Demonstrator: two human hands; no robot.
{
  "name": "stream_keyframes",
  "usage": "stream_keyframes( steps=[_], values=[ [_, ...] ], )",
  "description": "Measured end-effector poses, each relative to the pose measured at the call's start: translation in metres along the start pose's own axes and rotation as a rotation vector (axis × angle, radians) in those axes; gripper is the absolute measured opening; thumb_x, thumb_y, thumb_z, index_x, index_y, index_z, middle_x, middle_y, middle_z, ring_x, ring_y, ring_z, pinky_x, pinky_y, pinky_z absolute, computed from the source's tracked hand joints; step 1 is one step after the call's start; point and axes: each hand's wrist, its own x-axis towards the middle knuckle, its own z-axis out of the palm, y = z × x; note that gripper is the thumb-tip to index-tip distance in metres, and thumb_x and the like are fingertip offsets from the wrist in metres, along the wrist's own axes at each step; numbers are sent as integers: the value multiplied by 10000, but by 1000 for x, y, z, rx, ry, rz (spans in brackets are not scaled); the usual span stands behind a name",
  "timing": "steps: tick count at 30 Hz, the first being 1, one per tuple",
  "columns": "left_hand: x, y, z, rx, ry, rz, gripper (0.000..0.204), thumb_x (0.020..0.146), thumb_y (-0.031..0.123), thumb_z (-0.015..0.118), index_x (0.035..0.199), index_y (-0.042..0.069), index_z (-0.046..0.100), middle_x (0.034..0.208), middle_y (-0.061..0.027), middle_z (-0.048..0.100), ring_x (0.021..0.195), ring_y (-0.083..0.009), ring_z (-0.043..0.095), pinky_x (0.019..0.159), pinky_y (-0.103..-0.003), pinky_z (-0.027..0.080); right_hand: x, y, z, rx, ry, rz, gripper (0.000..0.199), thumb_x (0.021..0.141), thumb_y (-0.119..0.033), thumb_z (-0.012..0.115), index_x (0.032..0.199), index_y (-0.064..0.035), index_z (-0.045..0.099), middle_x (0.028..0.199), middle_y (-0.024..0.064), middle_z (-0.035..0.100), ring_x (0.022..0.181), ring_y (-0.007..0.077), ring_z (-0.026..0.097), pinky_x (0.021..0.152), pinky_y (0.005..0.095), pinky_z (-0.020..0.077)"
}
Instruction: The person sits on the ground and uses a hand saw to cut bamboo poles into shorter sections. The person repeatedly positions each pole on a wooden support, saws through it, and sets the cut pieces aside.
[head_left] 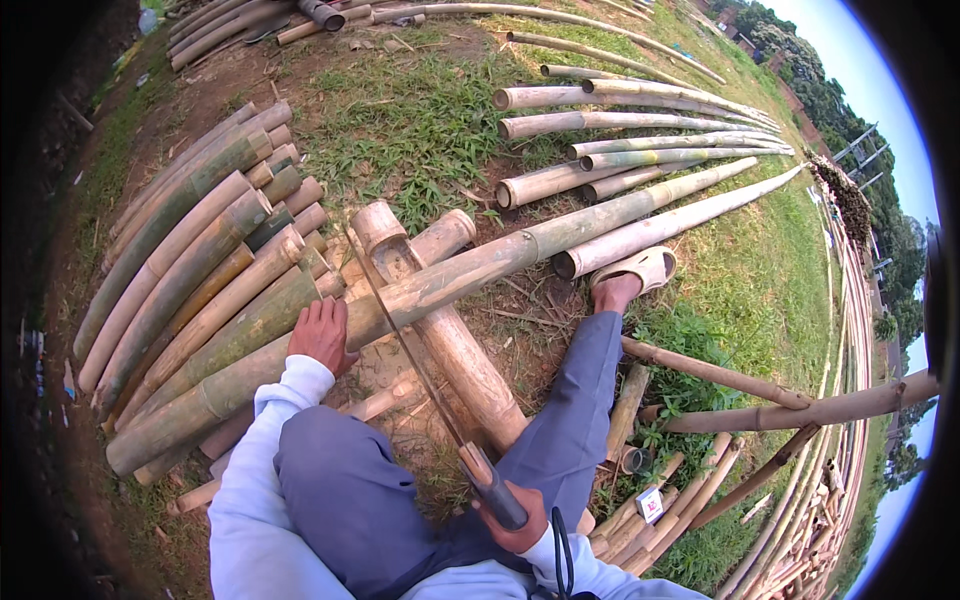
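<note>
Sawing a long bamboo pole lying across a log on the grass, right hand gripping the saw, left hand pressing flat on the pole close beside the blade, risking a cut should it be slipping.

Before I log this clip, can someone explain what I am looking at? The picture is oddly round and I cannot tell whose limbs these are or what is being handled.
The single picture comes from a wide fisheye camera worn on a person's head, looking down, so straight lines bend near the rim. There is no machine, only two bare hands. The left hand presses on a long bamboo pole lying across a thicker bamboo support. The right hand grips the dark handle of a long saw, whose blade runs up to the pole. The blue trouser legs are the person's own, with a sandalled foot by the pole. Cut bamboo pieces are stacked at left, with more poles on the grass.
</note>
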Motion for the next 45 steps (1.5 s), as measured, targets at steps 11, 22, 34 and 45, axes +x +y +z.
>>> stream_keyframes(
  steps=[11, 22, 34, 45],
  values=[
    [11, 6, 2, 5, -73, -27, 810, 621, 401, 906, 1237, 25, 538, 1100, -106, 561, 1069, -284, 556, 944, -396, 449, 131, 8, 30, 106, -32, -122, 241, 912, -150, 738, 1113, -27, 687, 807, 176, 685, 679, 281, 667, 668, 373, 523],
    [-2, 2, -3, 13, -40, -48, 826, 637, 411, 920, 1251, 28, 521, 1146, -112, 565, 1096, -279, 553, 957, -394, 453, 4, -12, -19, -8, -15, -14, 242, 874, -55, 745, 1112, -31, 716, 754, 127, 691, 623, 269, 693, 618, 326, 521],
    [-4, -4, 3, 54, -8, -23, 739, 643, 443, 897, 1147, 32, 547, 1073, -112, 573, 1065, -274, 569, 911, -379, 461, -26, -11, -19, -116, -14, 35, 335, 853, -51, 772, 1178, -3, 705, 821, 115, 716, 676, 207, 707, 650, 314, 540],
    [10, -2, -5, -23, -85, -39, 828, 639, 383, 909, 1278, 22, 527, 1165, -131, 580, 1148, -300, 570, 986, -390, 456, 149, -11, 46, 155, -23, -92, 142, 927, -69, 727, 995, 32, 654, 742, 25, 602, 692, 91, 533, 644, 287, 467]
  ],
)
